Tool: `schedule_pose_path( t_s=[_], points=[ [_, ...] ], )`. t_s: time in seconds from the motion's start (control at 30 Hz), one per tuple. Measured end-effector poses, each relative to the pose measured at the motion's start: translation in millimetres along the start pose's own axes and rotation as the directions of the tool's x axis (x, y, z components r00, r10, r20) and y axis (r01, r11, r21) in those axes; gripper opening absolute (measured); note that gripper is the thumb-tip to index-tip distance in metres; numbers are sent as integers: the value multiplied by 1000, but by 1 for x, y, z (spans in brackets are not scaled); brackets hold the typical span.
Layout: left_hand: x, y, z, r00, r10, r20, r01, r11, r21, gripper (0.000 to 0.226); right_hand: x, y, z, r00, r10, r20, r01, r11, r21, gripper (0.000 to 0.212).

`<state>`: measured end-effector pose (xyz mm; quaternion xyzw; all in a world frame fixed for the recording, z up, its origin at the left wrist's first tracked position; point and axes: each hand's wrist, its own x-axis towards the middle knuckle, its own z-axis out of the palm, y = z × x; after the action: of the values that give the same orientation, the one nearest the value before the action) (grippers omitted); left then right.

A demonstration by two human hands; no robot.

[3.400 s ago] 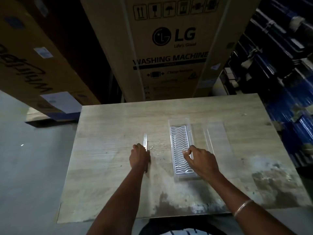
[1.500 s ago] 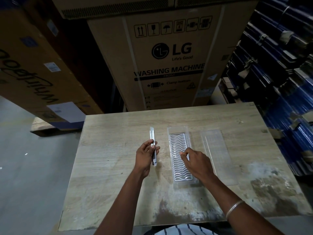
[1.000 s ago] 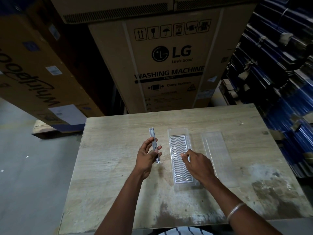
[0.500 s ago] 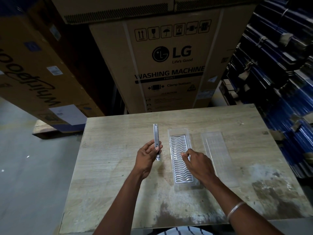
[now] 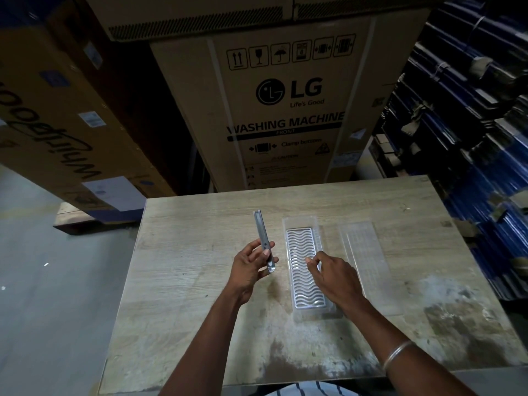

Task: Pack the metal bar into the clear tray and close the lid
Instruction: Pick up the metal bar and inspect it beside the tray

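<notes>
My left hand (image 5: pixel 248 267) grips the thin grey metal bar (image 5: pixel 262 234) near its lower end and holds it above the table, its long end pointing away from me. Just right of it lies the clear tray (image 5: pixel 303 267) with a wavy ribbed floor, lengthwise on the wooden table (image 5: pixel 185 252). My right hand (image 5: pixel 334 277) rests on the tray's right rim, thumb and fingers pinched at its edge. The tray's flat clear lid (image 5: pixel 364 252) lies open on the table to the right.
A large LG washing machine carton (image 5: pixel 285 104) stands behind the table's far edge. Another carton (image 5: pixel 51 115) leans at the left. Stacked blue-wrapped packs (image 5: pixel 471 138) fill the right side, close to the table's right edge. Grey floor lies to the left.
My left hand took the bar off the table and lifted it; over the last second it tilted the bar more upright. My right hand stayed on the tray.
</notes>
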<state>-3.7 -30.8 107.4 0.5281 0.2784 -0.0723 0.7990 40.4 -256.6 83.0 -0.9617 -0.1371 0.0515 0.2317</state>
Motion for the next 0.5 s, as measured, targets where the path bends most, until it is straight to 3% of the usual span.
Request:
schedule_pose_path(
  t_s=[0.5],
  points=[
    [7, -16, 2, 1000, -20, 11, 20, 1000, -2, 35, -2, 2, 1, 1000, 10, 10, -10, 1000, -5, 36]
  ],
)
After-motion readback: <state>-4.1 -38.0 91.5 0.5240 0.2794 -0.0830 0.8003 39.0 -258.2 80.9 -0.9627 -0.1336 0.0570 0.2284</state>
